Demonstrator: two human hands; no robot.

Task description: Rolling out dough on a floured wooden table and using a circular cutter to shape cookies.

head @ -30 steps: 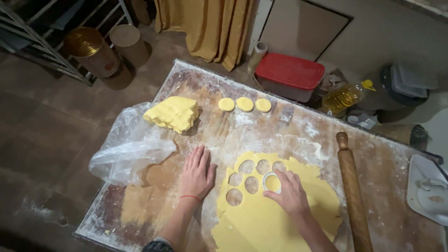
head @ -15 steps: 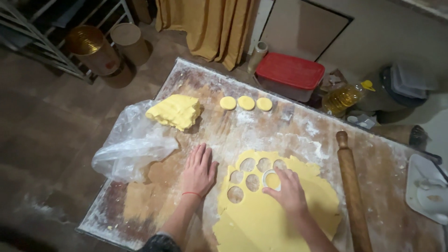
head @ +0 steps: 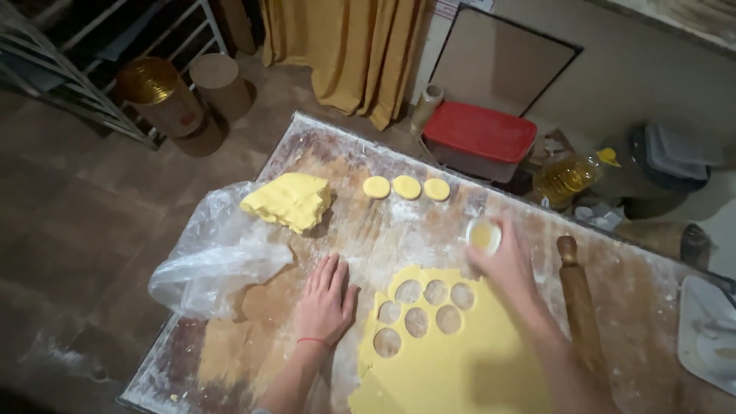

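Right hand [head: 504, 261] grasps a round cutter [head: 484, 234], apparently lifted; rolling pin [head: 580, 303] beside; left hand [head: 326, 299] flat.

Left hand [head: 326, 300] lies flat, palm down, fingers together and pointing away; right hand [head: 502, 257] is lifted, fingers curled in a grip.

Pale yellow dough sheet [head: 452, 360], dotted with round cut-outs showing the brown, flour-dusted counter [head: 368, 230]. Three yellow discs [head: 406, 187] far off, a yellow dough block [head: 290, 201] on clear plastic [head: 215, 253]. Red lid [head: 480, 132] far right, brown rolling pin [head: 580, 303].
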